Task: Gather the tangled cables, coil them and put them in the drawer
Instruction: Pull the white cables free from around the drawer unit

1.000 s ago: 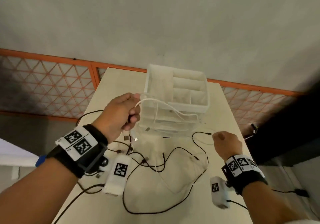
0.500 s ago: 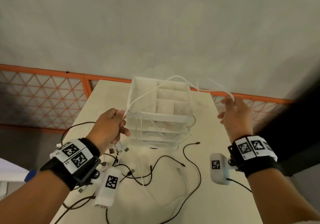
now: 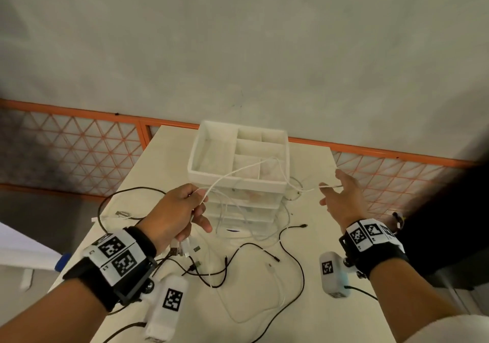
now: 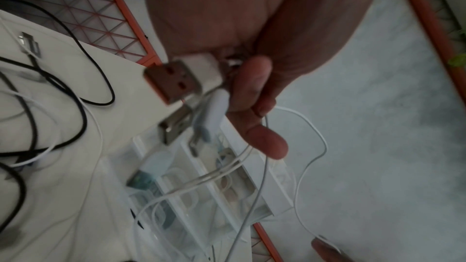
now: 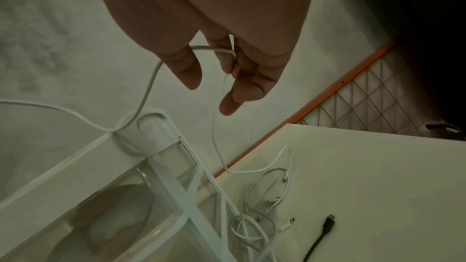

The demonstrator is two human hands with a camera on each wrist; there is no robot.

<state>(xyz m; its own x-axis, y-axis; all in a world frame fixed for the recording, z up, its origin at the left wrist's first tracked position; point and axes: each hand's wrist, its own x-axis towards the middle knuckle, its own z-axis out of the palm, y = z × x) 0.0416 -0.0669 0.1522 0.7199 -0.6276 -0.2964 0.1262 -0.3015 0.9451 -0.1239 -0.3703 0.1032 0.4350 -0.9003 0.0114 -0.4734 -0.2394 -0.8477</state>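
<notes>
My left hand [image 3: 197,210] is raised in front of the white drawer unit [image 3: 238,181] and grips a bundle of white cables. Their USB plugs [image 4: 174,79] hang below its fist. One white cable [image 3: 254,164] runs from that fist across the unit's open top tray to my right hand [image 3: 338,186], which is held up right of the unit. In the right wrist view this cable [image 5: 151,79] passes behind the thumb and is pinched between the fingers [image 5: 242,79]. Several black cables [image 3: 291,258] and another white cable [image 3: 275,284] lie tangled on the table [image 3: 330,231].
The drawer unit stands at the table's far middle, with clear drawers under a divided top tray. More white cable ends [image 5: 272,196] lie beside its right side. An orange mesh fence [image 3: 79,146] runs behind the table. A dark mass [image 3: 449,223] stands at the right.
My right hand rose from the table with the white cable, swung above the drawer unit, and has now dropped a little to its right. My left hand stays clenched on the bundle.
</notes>
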